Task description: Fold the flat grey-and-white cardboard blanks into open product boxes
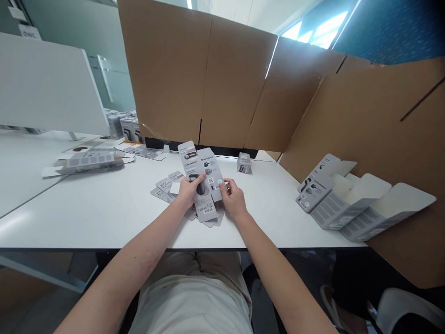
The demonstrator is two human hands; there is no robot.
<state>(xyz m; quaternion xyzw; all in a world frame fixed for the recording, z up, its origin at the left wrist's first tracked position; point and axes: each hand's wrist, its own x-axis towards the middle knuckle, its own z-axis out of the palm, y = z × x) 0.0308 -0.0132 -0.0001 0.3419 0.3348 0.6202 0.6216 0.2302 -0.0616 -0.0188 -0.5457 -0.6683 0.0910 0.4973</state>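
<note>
A grey product carton (pixel 210 172), printed with earbud-like pictures, text and barcodes, is held above the table in both my hands. It looks mostly flat, with two printed panels side by side. My left hand (pixel 187 192) grips its left side, thumb across the front. At the right edge, my right hand (pixel 233 197) pinches the carton between thumb and fingers. Beneath it, several flat grey cartons (pixel 163 189) lie fanned out on the white table (pixel 132 213), partly hidden by my hands.
A small closed box (pixel 244 163) stands behind my right hand. Several opened cartons (pixel 347 199) lean at the right by a cardboard wall (pixel 361 125). More flattened cartons (pixel 92 161) are stacked at the left, with finished-looking boxes (pixel 128 129) behind. A cardboard screen (pixel 174 74) rises at the back.
</note>
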